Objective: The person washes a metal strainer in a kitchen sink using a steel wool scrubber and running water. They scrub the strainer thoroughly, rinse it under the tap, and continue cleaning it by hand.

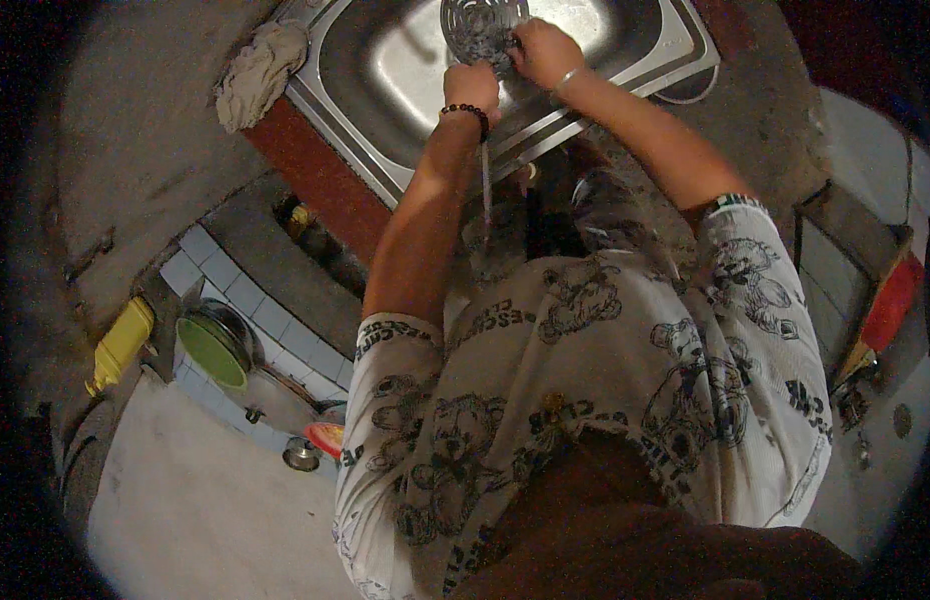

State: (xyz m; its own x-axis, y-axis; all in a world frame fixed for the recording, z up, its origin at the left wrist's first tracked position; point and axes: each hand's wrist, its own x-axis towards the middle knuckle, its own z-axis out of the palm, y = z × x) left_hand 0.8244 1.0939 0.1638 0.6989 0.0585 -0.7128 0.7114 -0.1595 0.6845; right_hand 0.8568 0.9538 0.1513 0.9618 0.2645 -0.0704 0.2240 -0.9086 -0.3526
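Observation:
A round, ribbed, clear bowl or dish (483,28), glass or plastic, is held over a stainless steel sink (390,64) at the top of the view. My left hand (472,86), with a dark beaded bracelet at the wrist, grips its near edge. My right hand (547,54), with a metal bangle, has its fingers on the dish's right edge. The far side of the dish is cut off by the picture's top edge. A thin pale strip, which may be water or a cord, hangs below my left wrist.
A crumpled beige cloth (261,75) lies at the sink's left corner. A reddish-brown edge (322,172) runs beneath the sink. On the left are a yellow bottle (123,341), a green bowl (209,351) and a small metal bowl (301,454). A red object (894,304) stands at the right.

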